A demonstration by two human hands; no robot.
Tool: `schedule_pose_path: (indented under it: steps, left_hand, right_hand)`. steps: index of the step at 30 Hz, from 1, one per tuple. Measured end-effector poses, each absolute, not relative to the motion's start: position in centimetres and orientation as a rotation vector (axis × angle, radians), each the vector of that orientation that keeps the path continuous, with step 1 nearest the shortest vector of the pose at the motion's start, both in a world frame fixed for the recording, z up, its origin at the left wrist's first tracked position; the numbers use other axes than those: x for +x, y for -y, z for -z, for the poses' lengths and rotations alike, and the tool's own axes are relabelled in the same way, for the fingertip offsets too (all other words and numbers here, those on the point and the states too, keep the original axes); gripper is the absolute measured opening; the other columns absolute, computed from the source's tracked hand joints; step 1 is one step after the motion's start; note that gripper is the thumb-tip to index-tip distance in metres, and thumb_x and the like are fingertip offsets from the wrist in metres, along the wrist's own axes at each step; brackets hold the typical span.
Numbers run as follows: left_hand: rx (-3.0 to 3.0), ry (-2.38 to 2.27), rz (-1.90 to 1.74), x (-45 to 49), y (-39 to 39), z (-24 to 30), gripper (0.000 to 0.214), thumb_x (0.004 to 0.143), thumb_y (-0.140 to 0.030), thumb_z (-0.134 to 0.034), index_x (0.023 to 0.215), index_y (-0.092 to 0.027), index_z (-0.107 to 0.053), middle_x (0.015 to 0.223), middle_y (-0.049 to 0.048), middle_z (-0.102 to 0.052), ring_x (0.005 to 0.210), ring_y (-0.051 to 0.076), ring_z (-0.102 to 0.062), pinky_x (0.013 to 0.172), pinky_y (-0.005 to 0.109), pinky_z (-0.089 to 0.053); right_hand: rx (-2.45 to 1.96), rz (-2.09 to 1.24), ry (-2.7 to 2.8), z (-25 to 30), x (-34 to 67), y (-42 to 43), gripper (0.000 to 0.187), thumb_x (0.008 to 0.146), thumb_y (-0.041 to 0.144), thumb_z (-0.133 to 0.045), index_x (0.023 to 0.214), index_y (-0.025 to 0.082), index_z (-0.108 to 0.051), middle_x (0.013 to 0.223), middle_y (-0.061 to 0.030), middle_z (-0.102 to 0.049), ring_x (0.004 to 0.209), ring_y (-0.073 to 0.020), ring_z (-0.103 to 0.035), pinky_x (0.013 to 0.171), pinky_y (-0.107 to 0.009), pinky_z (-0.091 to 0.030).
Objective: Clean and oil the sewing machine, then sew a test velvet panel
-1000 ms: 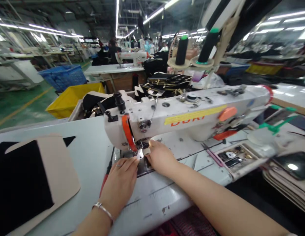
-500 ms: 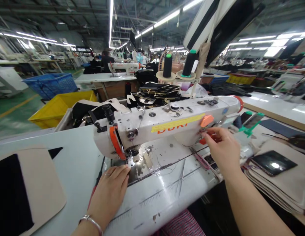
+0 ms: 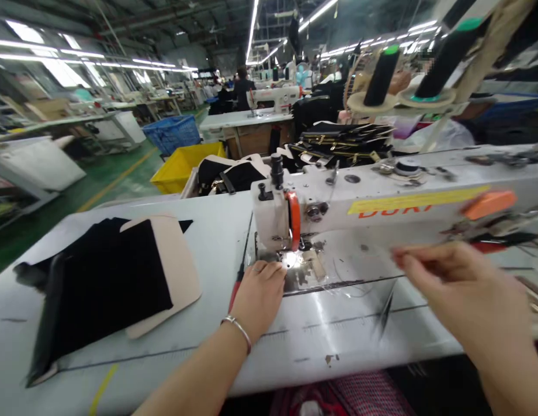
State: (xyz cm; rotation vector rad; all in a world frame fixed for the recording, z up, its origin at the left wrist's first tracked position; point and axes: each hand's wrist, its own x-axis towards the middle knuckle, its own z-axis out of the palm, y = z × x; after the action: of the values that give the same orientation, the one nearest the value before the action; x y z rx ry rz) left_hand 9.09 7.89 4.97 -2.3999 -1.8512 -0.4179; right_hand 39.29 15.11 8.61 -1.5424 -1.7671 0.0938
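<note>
My left hand (image 3: 260, 293) lies palm down beside the needle plate (image 3: 290, 261) of a white sewing machine (image 3: 329, 208), fingers stretched out and touching the bed. A slim tool with a red and black handle (image 3: 235, 293) sits along its left side, partly hidden by the hand. My right hand (image 3: 463, 289), blurred by motion, is in the air in front of the machine arm, thumb and forefinger pinched. What they hold, if anything, is too small to make out. Below it, tweezers (image 3: 385, 312) lie on the table.
Left on the table (image 3: 216, 358) lies a black and beige fabric piece (image 3: 117, 283). Thread cones (image 3: 381, 78) stand behind the machine. Beyond are stacked black pouches with zippers (image 3: 338, 144), a yellow bin (image 3: 186, 164) and a blue crate (image 3: 173, 133).
The view has turned left. My right hand has left the machine's front parts on the right and moved left toward the needle. My left hand stays beside the needle plate.
</note>
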Motion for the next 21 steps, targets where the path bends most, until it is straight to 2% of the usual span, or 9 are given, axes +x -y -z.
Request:
schedule_pose_path:
  steps: [2, 4, 8, 11, 16, 21]
  left_hand:
    - [-2.414, 1.866, 0.377, 9.2, -7.9, -5.1, 0.019, 0.095, -0.017, -0.05, 0.106, -0.016, -0.066, 0.119, 0.0052, -0.066, 0.108, 0.023, -0.056, 0.097, 0.042, -0.047]
    - [-2.428, 1.868, 0.349, 9.2, -7.8, -5.1, 0.019, 0.096, -0.018, -0.048, 0.104, -0.016, -0.065, 0.119, 0.0063, -0.066, 0.109, 0.023, -0.056, 0.098, 0.042, -0.046]
    - [-2.458, 1.839, 0.289, 9.1, -7.7, -4.9, 0.022, 0.096, -0.017, -0.047, 0.108, -0.016, -0.065, 0.116, 0.0091, -0.066, 0.11, 0.023, -0.056, 0.096, 0.043, -0.046]
    - [-2.468, 1.844, 0.265, 9.1, -7.6, -4.9, 0.024, 0.096, -0.017, -0.046, 0.112, -0.015, -0.064, 0.115, 0.0105, -0.066, 0.111, 0.024, -0.056, 0.096, 0.043, -0.046]
    - [-2.482, 1.889, 0.303, 9.2, -7.3, -5.2, 0.023, 0.097, -0.019, -0.045, 0.11, -0.016, -0.064, 0.117, 0.0107, -0.065, 0.11, 0.024, -0.057, 0.095, 0.043, -0.046]
    - [-2.519, 1.861, 0.297, 9.1, -7.0, -5.4, 0.024, 0.097, -0.021, -0.045, 0.11, -0.015, -0.064, 0.114, 0.0117, -0.066, 0.113, 0.026, -0.056, 0.095, 0.044, -0.046]
  right_hand:
    - [-1.388, -0.285, 2.042, -7.7, 35.3, -14.1, 0.01, 0.083, 0.033, -0.067, 0.09, 0.026, -0.065, 0.089, 0.0052, -0.072, 0.075, -0.0122, -0.068, 0.068, -0.024, -0.049]
    - [-1.249, -0.296, 2.29, -6.8, 31.5, -14.0, 0.004, 0.085, 0.026, -0.065, 0.085, 0.023, -0.063, 0.079, 0.0053, -0.07, 0.068, -0.0102, -0.066, 0.064, -0.022, -0.047]
    - [-1.099, -0.185, 2.543, -5.2, 26.5, -15.6, 0.014, 0.092, 0.022, -0.055, 0.088, 0.019, -0.068, 0.079, -0.0028, -0.069, 0.071, -0.0177, -0.065, 0.062, -0.028, -0.041]
    - [-1.013, -0.097, 2.646, -4.4, 25.2, -16.4, 0.02, 0.094, 0.021, -0.051, 0.092, 0.02, -0.07, 0.083, -0.005, -0.07, 0.074, -0.0195, -0.065, 0.06, -0.029, -0.036]
    - [-0.954, -0.052, 2.649, -3.3, 25.4, -16.6, 0.024, 0.096, 0.025, -0.051, 0.111, 0.025, -0.07, 0.102, -0.0033, -0.072, 0.09, -0.0185, -0.067, 0.07, -0.029, -0.043]
    - [-1.02, -0.042, 2.551, -2.2, 26.3, -16.8, 0.028, 0.097, 0.033, -0.049, 0.107, 0.021, -0.072, 0.098, -0.0054, -0.073, 0.09, -0.0215, -0.068, 0.073, -0.033, -0.047]
